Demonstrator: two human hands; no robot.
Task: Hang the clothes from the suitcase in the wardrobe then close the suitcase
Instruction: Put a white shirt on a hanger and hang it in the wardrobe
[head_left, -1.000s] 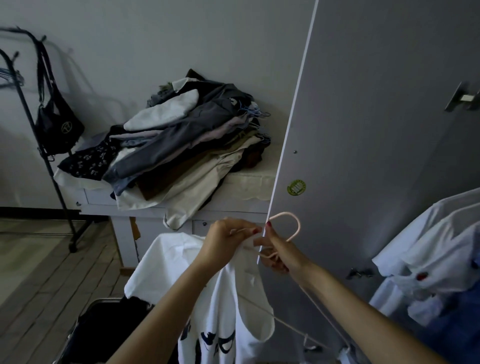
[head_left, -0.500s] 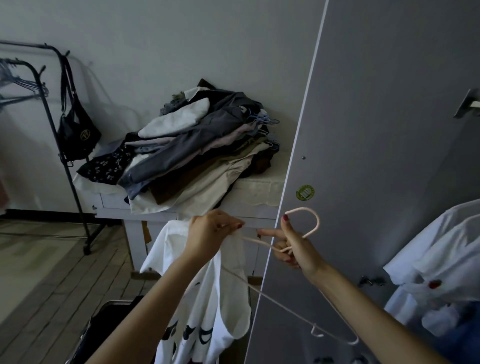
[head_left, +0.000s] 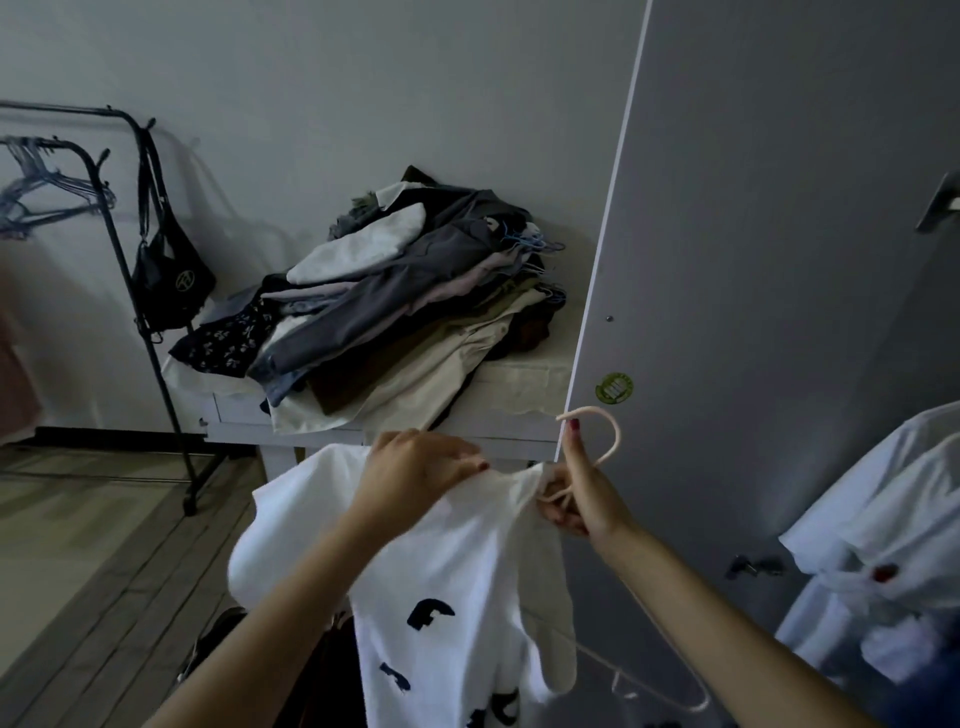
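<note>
A white T-shirt (head_left: 447, 571) with dark blue marks hangs in front of me. My left hand (head_left: 415, 473) pinches its collar and pulls the cloth toward the neck of a pale pink hanger (head_left: 605, 441). My right hand (head_left: 576, 499) grips that hanger just below its hook, thumb up. The hanger's lower right arm (head_left: 670, 693) sticks out below the shirt. The open grey wardrobe door (head_left: 753, 312) stands right behind the hanger. White clothes (head_left: 883, 545) hang in the wardrobe at the right. The dark suitcase (head_left: 228, 634) lies open at the bottom, mostly hidden by my arm.
A heap of folded clothes (head_left: 405, 312) lies on a white desk (head_left: 519, 410) against the wall. At the left stands a black clothes rail (head_left: 156, 353) with a black bag (head_left: 171, 275) and several wire hangers (head_left: 47, 192). The wooden floor (head_left: 78, 545) spreads at lower left.
My left hand has pulled the shirt's collar to the right, up to the hanger's neck, and now covers the hanger's left arm. My right hand still holds the hanger.
</note>
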